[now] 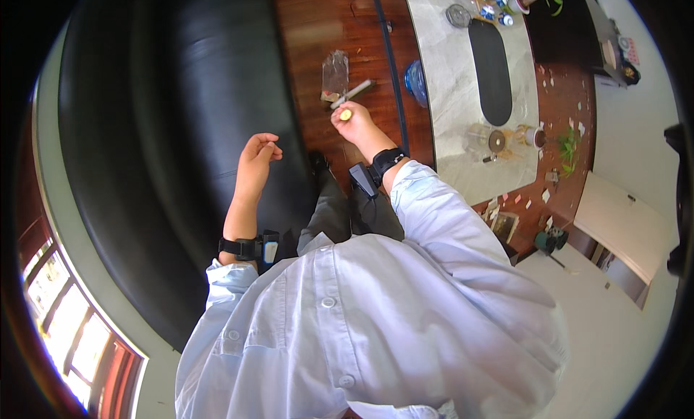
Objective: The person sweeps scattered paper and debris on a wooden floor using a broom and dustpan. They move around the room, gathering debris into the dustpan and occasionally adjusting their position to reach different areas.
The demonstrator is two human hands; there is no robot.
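Seen from above, over a pale blue buttoned shirt (376, 310) filling the lower middle of the view. Right hand (352, 121) reaching forward over the dark wooden floor (318, 28), fingers curled closed around a small yellow object (346, 114) pinched at the fingertips; kind of object too small to tell. Just beyond that hand, a white stick-shaped thing (352, 93) lying slanted on the floor, near the fingertips, touching or not impossible to say. Right beside it, a crumpled clear wrapper (335, 73) flat on the wood. Left hand (259, 156) held apart over the black leather sofa (181, 130), loosely curled, fingertips drawn toward the thumb, nothing visibly in it. Black wrist straps with small devices on both forearms (249, 248). Further right, a marble worktop (452, 72) carrying a long black oval tray (491, 68), a round silver lid (457, 15), glassware (481, 140) and a small cup (535, 136); a blue glass dish (416, 81) at its left edge. Scattered scraps of paper (553, 83) on the floor past the worktop, and a small green plant (568, 146) well off to the right.
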